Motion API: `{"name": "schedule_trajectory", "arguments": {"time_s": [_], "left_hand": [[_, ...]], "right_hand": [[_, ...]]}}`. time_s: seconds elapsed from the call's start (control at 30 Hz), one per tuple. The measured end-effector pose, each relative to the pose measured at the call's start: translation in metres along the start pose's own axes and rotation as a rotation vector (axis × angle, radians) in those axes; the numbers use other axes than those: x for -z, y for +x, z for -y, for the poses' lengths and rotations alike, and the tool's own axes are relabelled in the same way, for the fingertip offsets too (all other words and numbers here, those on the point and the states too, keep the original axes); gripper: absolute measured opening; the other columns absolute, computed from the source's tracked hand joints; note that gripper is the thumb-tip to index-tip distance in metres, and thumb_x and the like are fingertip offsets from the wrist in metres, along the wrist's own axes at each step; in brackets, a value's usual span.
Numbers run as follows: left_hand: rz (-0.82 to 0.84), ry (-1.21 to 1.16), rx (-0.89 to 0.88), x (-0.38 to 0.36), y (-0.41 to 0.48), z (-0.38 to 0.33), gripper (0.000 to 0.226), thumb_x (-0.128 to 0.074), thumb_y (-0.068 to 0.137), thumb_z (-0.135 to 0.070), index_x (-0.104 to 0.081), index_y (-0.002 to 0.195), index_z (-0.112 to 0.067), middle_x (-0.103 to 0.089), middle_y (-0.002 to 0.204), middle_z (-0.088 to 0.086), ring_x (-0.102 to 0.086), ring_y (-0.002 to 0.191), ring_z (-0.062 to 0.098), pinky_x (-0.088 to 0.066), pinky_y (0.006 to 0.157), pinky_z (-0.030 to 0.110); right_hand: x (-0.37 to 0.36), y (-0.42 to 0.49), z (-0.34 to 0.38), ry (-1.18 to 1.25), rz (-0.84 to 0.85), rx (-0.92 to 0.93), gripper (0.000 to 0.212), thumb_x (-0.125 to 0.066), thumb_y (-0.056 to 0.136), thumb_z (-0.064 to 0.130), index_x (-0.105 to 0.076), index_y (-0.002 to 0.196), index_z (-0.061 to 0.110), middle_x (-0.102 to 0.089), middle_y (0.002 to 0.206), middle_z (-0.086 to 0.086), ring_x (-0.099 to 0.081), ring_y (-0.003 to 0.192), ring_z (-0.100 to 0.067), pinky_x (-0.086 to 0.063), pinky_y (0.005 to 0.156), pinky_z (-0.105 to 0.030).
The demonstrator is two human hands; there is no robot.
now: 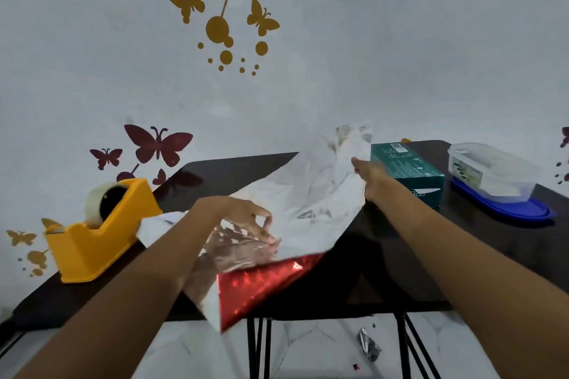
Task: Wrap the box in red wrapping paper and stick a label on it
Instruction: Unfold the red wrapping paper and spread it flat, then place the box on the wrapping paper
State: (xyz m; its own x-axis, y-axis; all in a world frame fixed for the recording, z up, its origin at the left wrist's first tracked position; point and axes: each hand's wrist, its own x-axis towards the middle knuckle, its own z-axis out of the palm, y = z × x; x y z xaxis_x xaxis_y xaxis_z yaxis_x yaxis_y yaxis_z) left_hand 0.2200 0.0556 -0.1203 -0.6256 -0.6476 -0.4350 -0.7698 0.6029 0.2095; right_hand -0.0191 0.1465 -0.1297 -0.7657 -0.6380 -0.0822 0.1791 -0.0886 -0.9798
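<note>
The wrapping paper (311,200) lies crumpled across the dark table (234,169), its white back up; a shiny red corner (261,286) hangs over the front edge. My left hand (249,218) rests on the paper near its front part, fingertips pinching a fold. My right hand (369,175) reaches to the far right edge of the sheet and grips it there, lifting it. The green box (409,175) stands just right of that hand, touching the raised paper edge or close to it.
A yellow tape dispenser (98,234) with a tape roll sits at the table's left. A clear plastic container on a blue lid (492,181) stands at the far right. A crumpled scrap (369,348) lies on the floor beneath. Wall with butterfly stickers behind.
</note>
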Motion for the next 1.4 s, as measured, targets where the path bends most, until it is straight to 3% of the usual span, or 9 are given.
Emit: {"name": "schedule_trajectory", "arguments": {"time_s": [0.2,0.33,0.47,0.67,0.83,0.93,1.07,1.3,1.4], "left_hand": [[-0.347,0.16,0.173,-0.019,0.03,-0.019,0.073,-0.058,0.07,-0.074,-0.061,0.11,-0.014,-0.064,0.116,0.001,-0.062,0.095,0.023,-0.045,0.086,0.031],[-0.345,0.091,0.178,-0.024,0.037,-0.029,0.067,-0.053,0.075,-0.073,-0.07,0.095,-0.012,-0.074,0.089,0.001,-0.065,0.067,0.015,-0.046,0.066,0.025],[-0.482,0.134,0.166,-0.034,0.043,-0.026,0.088,-0.05,0.074,-0.076,-0.036,0.141,-0.02,-0.04,0.146,0.007,-0.04,0.132,0.032,-0.035,0.104,0.049],[-0.491,-0.021,0.1,-0.05,0.048,-0.016,0.068,-0.039,0.078,-0.079,-0.052,0.095,-0.015,-0.064,0.103,0.002,-0.058,0.1,0.024,-0.042,0.088,0.037],[-0.491,-0.009,0.155,-0.046,0.054,-0.026,0.076,-0.038,0.071,-0.085,-0.053,0.108,-0.021,-0.058,0.121,0.005,-0.051,0.118,0.032,-0.03,0.103,0.055],[-0.554,-0.021,0.137,-0.042,0.054,-0.043,0.082,-0.037,0.081,-0.076,-0.034,0.142,-0.022,-0.03,0.152,0.003,-0.026,0.14,0.032,-0.015,0.111,0.057],[-0.468,-0.063,0.119,-0.056,0.067,-0.05,0.079,-0.033,0.077,-0.081,-0.048,0.125,-0.021,-0.044,0.143,0.005,-0.037,0.132,0.032,-0.024,0.108,0.055],[-0.5,-0.034,0.153,-0.068,0.078,-0.051,0.086,-0.021,0.077,-0.082,-0.036,0.138,-0.023,-0.032,0.149,0.005,-0.02,0.141,0.033,-0.013,0.108,0.062],[-0.509,-0.023,0.142,-0.071,0.077,-0.052,0.083,-0.021,0.08,-0.079,-0.032,0.141,-0.024,-0.028,0.151,0.004,-0.018,0.142,0.032,-0.011,0.109,0.062]], "right_hand": [[-0.017,-0.021,0.003,-0.339,-0.262,0.593,0.048,-0.047,0.096,0.035,-0.038,0.14,0.018,-0.046,0.142,0.0,-0.047,0.125,-0.021,-0.038,0.103,-0.034],[-0.032,-0.031,-0.018,-0.974,0.375,0.638,0.052,-0.039,0.098,0.042,-0.031,0.145,0.022,-0.028,0.154,0.001,-0.028,0.14,-0.02,-0.022,0.112,-0.039],[-0.023,-0.028,-0.061,-1.568,0.578,0.372,0.062,-0.027,0.097,0.053,-0.015,0.149,0.023,-0.005,0.159,-0.004,-0.003,0.146,-0.025,-0.005,0.113,-0.052],[-0.007,-0.035,-0.062,-1.338,0.492,0.494,0.062,-0.025,0.098,0.052,-0.016,0.15,0.02,-0.012,0.158,0.0,-0.005,0.146,-0.016,0.002,0.115,-0.043],[0.023,-0.031,-0.029,-1.203,-0.104,0.835,0.064,-0.043,0.094,0.049,-0.024,0.147,0.019,-0.02,0.156,-0.002,-0.011,0.145,-0.018,-0.003,0.117,-0.044],[0.049,-0.025,-0.019,-1.061,-0.421,0.602,0.09,-0.055,0.08,0.062,-0.013,0.15,0.022,-0.003,0.158,-0.008,0.001,0.146,-0.026,-0.001,0.113,-0.055],[0.065,-0.016,-0.024,-0.844,-0.405,0.171,0.135,-0.065,0.051,0.077,0.015,0.148,0.027,0.023,0.152,-0.022,0.02,0.141,-0.037,0.002,0.105,-0.068],[0.059,-0.007,-0.025,-0.74,-0.376,0.119,0.139,-0.073,0.051,0.071,0.02,0.146,0.031,0.022,0.152,-0.022,0.012,0.143,-0.038,0.0,0.108,-0.065],[0.059,-0.001,-0.028,-0.73,-0.424,0.155,0.121,-0.076,0.056,0.064,-0.009,0.149,0.025,0.001,0.153,-0.024,-0.007,0.141,-0.041,-0.013,0.112,-0.06]]}}
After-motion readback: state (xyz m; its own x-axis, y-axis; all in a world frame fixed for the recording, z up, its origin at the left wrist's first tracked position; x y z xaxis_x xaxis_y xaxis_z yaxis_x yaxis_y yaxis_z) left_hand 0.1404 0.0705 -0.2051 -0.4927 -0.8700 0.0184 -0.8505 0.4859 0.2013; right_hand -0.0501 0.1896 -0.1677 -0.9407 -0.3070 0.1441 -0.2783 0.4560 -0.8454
